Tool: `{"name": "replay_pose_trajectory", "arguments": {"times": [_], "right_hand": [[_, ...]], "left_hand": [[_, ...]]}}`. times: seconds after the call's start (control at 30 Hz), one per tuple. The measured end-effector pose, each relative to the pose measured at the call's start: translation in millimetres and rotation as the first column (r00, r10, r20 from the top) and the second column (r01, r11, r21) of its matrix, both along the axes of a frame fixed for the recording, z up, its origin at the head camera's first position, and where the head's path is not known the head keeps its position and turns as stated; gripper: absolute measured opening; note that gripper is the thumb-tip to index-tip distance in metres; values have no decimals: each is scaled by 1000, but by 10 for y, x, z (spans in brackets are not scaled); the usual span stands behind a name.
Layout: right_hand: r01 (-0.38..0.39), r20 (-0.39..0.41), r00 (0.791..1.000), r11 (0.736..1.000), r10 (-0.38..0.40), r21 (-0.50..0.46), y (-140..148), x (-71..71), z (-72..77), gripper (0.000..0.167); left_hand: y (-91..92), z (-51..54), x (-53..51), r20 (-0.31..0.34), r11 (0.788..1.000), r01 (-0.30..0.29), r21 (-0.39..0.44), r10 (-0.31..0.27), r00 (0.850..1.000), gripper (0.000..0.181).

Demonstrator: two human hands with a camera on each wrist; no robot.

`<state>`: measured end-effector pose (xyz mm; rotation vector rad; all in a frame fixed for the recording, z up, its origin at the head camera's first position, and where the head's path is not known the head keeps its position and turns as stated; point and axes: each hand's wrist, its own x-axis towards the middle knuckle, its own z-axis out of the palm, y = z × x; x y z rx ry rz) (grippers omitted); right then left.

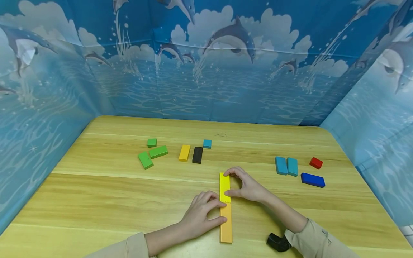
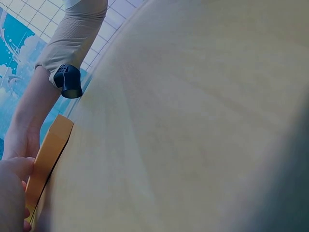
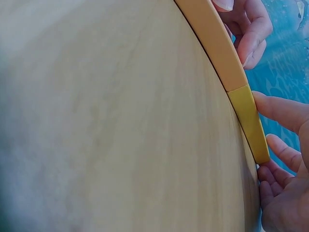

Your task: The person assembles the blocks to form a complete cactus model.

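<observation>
A long yellow block (image 1: 224,186) and a long orange block (image 1: 227,229) lie end to end in a line on the table, their ends touching. My left hand (image 1: 201,218) comes from the left, thumb on the orange block and index fingertip near the joint. From the right, my right hand (image 1: 248,186) holds the yellow block, index finger at its far end and thumb on its right side. The right wrist view shows the orange block (image 3: 217,46) meeting the yellow block (image 3: 251,123). In the left wrist view my left thumb touches the orange block (image 2: 50,154).
Green blocks (image 1: 158,152) lie at the back left, near a small yellow block (image 1: 184,153), a black block (image 1: 197,155) and a small blue block (image 1: 207,144). Rightward are two teal blocks (image 1: 281,165), a red block (image 1: 316,163) and a dark blue block (image 1: 313,180). Dolphin-print cloth (image 1: 200,89) surrounds the table.
</observation>
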<state>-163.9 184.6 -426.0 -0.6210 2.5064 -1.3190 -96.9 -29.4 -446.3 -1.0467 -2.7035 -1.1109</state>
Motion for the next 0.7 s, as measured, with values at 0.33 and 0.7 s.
{"name": "replay_pose_trajectory", "arguments": {"times": [0.33,0.7], "right_hand": [[-11,-7,1000,1000,11,-6,6,16,9,48],[-23,-9,1000,1000,22,-17,15,-7,-15,44]], "left_hand": [[3,3,2,-18,1000,-5,15,5,1000,32],[12,30,-57,11,999,-51,0,51,999,52]]}}
